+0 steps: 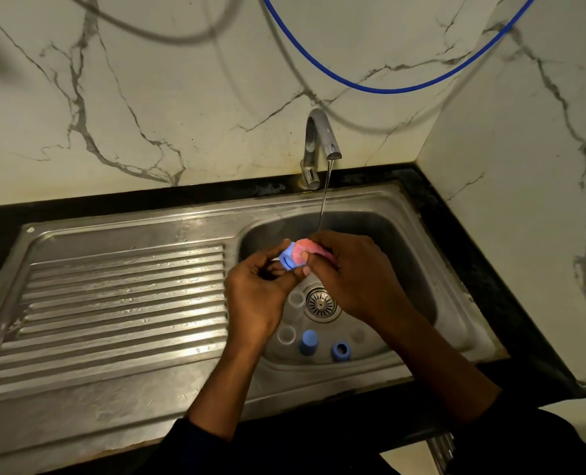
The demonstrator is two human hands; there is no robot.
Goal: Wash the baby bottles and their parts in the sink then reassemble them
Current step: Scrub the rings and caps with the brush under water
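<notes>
Over the sink basin (408,255), my left hand (255,296) pinches a small blue bottle ring (287,259). My right hand (349,275) grips a pink sponge (301,251) pressed against that ring. A thin stream of water falls from the tap (319,145) just behind my hands. On the basin floor lie a blue cap (308,342), a blue ring (340,351) and two clear bottle parts (286,334) (296,299) near the drain (320,304).
A ribbed steel draining board (120,313) lies left of the basin. Black counter edges the sink, with marble walls behind and at the right. A blue hose (380,89) and a grey hose (168,37) hang overhead.
</notes>
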